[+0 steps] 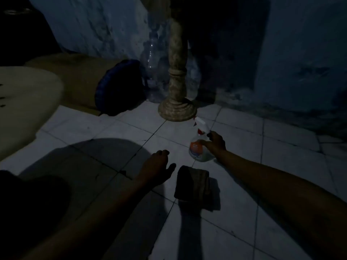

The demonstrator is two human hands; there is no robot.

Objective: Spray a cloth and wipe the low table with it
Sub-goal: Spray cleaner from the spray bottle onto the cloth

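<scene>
Dim light here, and the right hand (216,140) is wrapped around the neck of the spray bottle (199,149), which stands on the tiled floor (262,166) just beyond the cloth (193,184). The neck looks the place to hold it: smooth plastic, part full, probably light, with the trigger (201,123) close above the fingers. The left hand (156,166) hovers open and empty just beside the dark folded cloth. Soft and limp, that one; best pinched at an edge or scooped up whole. The low table (28,102) waits well apart at the left.
</scene>
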